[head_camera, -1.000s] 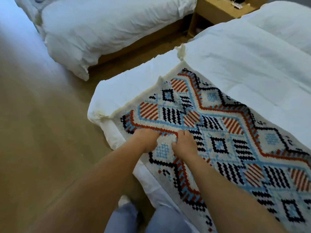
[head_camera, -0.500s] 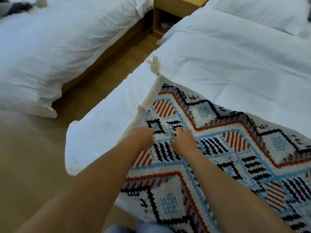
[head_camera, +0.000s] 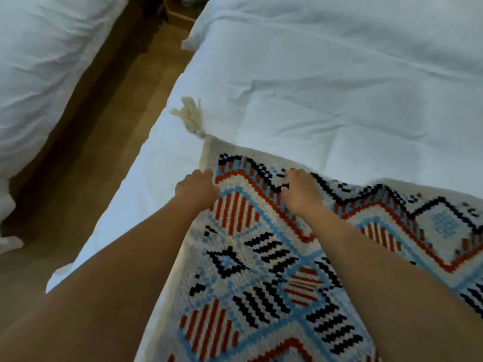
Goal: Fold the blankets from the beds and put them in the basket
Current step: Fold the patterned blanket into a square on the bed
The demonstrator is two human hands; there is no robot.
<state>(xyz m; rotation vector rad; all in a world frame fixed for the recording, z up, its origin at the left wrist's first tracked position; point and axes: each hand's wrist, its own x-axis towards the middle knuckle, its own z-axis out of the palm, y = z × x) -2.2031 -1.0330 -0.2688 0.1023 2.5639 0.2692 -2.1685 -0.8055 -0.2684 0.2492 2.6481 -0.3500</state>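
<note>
Cream-bordered woven blanket (head_camera: 261,270) with a red, blue and black geometric pattern, spread on the white-quilted bed (head_camera: 313,87), its cream tassel (head_camera: 192,117) at the far corner. The left hand (head_camera: 197,188) clutches the side edge below that corner. The right hand (head_camera: 300,193) pinches fabric near the top border. This paired hold likely prepares a fold. No basket is in sight.

Blanket (head_camera: 261,270) spread on the near bed (head_camera: 326,87), tassel (head_camera: 192,118) at its far-left corner, floor (head_camera: 104,152) strip left of it, second bed (head_camera: 39,74) beyond.
</note>
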